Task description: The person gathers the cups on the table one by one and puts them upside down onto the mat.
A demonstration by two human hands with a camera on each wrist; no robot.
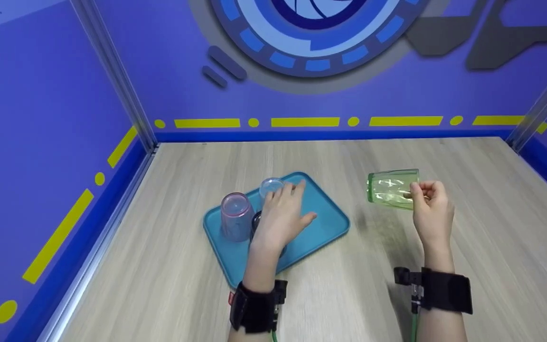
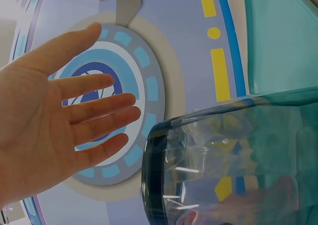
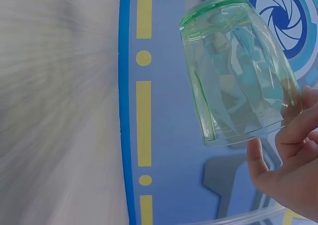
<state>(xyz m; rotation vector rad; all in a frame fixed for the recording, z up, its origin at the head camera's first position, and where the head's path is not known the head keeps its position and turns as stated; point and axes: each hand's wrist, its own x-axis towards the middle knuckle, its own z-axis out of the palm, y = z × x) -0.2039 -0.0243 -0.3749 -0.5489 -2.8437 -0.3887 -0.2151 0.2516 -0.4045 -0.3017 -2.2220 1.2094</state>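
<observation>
My right hand (image 1: pixel 434 209) pinches a clear green glass (image 1: pixel 392 189) at its rim, above the table. The glass lies on its side in the air, its thick base pointing left; the right wrist view shows thumb and fingers at the rim (image 3: pixel 243 137). My left hand (image 1: pixel 280 216), fingers spread, hovers over a blue tray (image 1: pixel 321 223) and holds nothing. Beneath and beside it stands a dark-tinted glass (image 2: pixel 233 155), base up, mostly hidden in the head view. A pinkish glass (image 1: pixel 236 218) and a clear glass (image 1: pixel 269 185), partly covered by the fingers, also stand on the tray.
The tray sits at an angle on a light wooden table (image 1: pixel 159 237). Blue panels (image 1: pixel 169 95) with yellow marks border the table at the back and sides. Each wrist wears a black strap (image 1: pixel 447 290) with a camera and cable.
</observation>
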